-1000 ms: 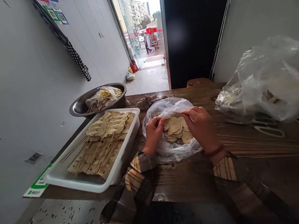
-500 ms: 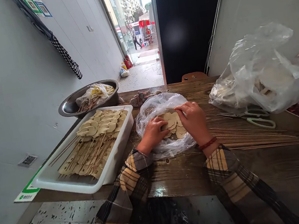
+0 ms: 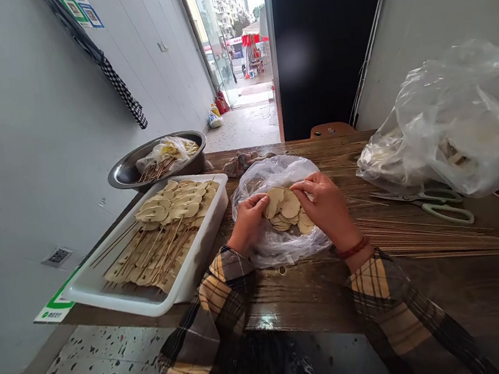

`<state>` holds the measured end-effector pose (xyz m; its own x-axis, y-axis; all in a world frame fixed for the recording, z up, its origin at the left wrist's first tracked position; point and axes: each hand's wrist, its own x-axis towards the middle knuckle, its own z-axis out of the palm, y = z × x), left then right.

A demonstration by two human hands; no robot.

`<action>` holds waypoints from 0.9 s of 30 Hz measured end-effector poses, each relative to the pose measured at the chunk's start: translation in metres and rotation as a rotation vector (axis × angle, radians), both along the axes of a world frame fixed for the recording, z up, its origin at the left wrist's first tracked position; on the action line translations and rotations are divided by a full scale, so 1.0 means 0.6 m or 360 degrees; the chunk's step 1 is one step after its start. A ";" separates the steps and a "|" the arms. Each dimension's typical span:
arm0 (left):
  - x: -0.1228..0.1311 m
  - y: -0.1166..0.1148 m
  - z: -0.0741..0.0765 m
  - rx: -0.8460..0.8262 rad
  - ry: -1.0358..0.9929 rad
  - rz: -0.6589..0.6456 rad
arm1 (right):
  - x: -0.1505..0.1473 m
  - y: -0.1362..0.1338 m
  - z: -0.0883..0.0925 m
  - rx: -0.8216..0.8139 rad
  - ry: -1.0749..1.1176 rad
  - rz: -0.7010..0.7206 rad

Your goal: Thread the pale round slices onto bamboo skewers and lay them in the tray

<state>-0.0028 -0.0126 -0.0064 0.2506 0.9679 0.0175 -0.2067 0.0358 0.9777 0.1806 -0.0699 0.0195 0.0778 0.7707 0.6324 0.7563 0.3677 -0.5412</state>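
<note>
— Between your fingertips, just above the heap, what is that?
— One pale tan, thin round slice (image 3: 274, 201). Your left hand (image 3: 248, 223) has thumb and fingers closed on its left edge. Your right hand (image 3: 327, 208) is pinched shut on what looks like a thin wooden skewer (image 3: 283, 188) at the slice's top.
— How will it handle?
— Light, limp and easily torn, I judge, so grip it gently by the rim. Under your fingers more slices (image 3: 291, 213) lie in the clear plastic bag (image 3: 282, 248). Left of them is the white plastic tray (image 3: 119, 291), and right of them are loose bamboo sticks (image 3: 425, 232).
</note>
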 end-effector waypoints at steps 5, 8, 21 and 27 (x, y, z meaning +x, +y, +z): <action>0.002 -0.003 0.007 -0.0151 -0.0254 -0.0024 | -0.001 -0.001 -0.001 -0.0014 -0.0023 0.0028; 0.003 -0.004 0.010 -0.0172 -0.0327 -0.0007 | 0.000 0.002 -0.004 -0.0035 -0.0065 0.0039; -0.001 -0.001 0.005 -0.0108 -0.0352 -0.0023 | 0.002 0.004 -0.011 -0.0099 -0.0256 -0.0013; 0.001 -0.006 0.010 -0.0105 -0.0377 -0.0078 | 0.003 0.004 -0.012 -0.0097 -0.0293 -0.0035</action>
